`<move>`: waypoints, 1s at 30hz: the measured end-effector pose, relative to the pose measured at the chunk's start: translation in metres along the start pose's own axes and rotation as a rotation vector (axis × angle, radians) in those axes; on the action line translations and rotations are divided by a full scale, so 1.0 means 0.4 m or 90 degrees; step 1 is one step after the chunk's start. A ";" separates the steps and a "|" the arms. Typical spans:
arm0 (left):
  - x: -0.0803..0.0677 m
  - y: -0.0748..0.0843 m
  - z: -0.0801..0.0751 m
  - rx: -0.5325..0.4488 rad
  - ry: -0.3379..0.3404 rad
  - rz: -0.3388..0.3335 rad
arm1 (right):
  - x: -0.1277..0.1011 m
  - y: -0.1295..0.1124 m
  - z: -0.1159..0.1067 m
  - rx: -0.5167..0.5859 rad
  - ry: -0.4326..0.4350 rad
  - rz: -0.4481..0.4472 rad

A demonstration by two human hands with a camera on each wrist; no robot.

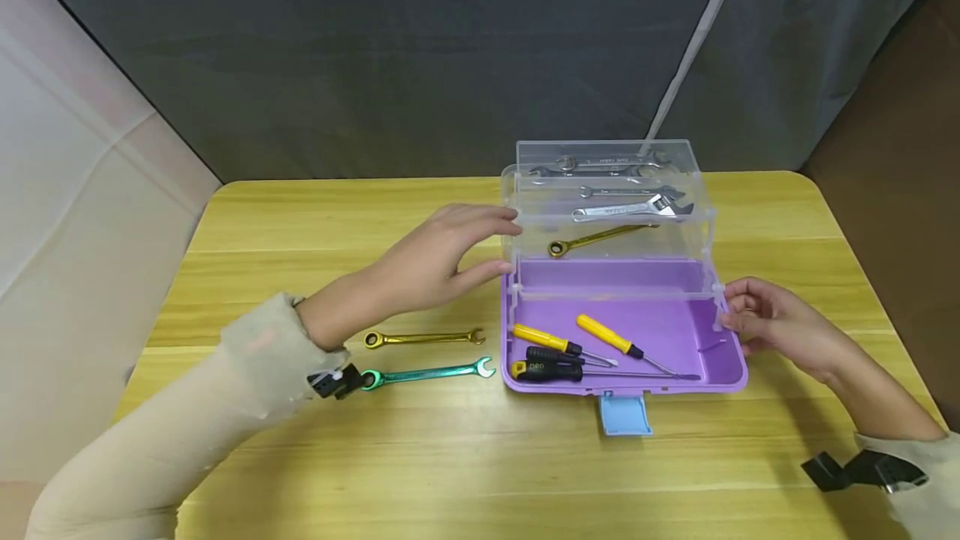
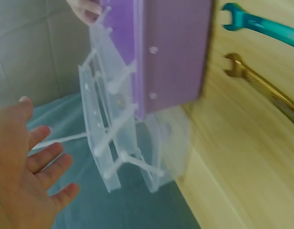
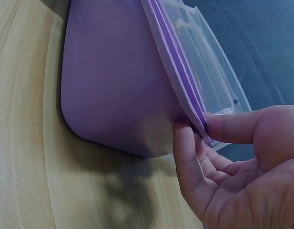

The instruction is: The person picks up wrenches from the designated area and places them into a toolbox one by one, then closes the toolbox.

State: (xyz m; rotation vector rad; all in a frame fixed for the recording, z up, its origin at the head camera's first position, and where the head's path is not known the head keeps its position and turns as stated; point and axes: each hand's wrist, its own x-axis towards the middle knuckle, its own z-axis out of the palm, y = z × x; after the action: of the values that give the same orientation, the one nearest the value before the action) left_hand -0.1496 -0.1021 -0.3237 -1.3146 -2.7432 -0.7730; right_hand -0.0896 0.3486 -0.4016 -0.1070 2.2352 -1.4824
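A purple toolbox (image 1: 624,388) stands open on the wooden table, its clear tiered tray (image 1: 607,143) swung up and back. My left hand (image 1: 435,261) hovers at the tray's left end with fingers (image 2: 44,155) spread and straight, a little apart from the clear tray (image 2: 104,119). At the box's right rim my right hand (image 1: 765,319) pinches the purple edge (image 3: 199,119), thumb (image 3: 232,126) on top and fingers beneath. Inside the box lie two yellow-handled screwdrivers (image 1: 607,334) and a black one (image 1: 551,370). The tray holds a gold wrench (image 1: 600,237) and several silver wrenches (image 1: 630,208).
A gold wrench (image 1: 423,338) and a teal wrench (image 1: 427,372) lie on the table left of the box, under my left forearm's line. A blue latch (image 1: 624,415) sticks out of the box's front. A dark curtain hangs behind the table's far edge.
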 end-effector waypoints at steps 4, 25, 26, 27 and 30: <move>-0.031 -0.018 -0.003 0.020 -0.021 0.000 | 0.001 -0.001 -0.001 -0.003 0.001 0.003; -0.226 -0.117 0.018 -0.021 -0.057 -0.082 | -0.002 0.005 0.004 0.003 0.002 0.007; -0.235 -0.121 0.018 -0.023 -0.060 -0.092 | -0.003 0.005 0.003 0.002 0.001 0.005; -0.246 -0.126 0.017 -0.023 -0.064 -0.103 | -0.003 0.005 0.003 0.004 0.001 0.004; -0.271 -0.139 0.016 -0.018 -0.071 -0.131 | -0.002 0.005 0.002 0.007 -0.002 -0.005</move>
State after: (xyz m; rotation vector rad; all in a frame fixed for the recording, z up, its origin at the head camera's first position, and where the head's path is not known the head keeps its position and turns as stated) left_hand -0.1186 -0.2080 -0.3759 -1.1244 -3.0021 -0.7743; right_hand -0.0882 0.3492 -0.4034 -0.1139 2.2270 -1.4973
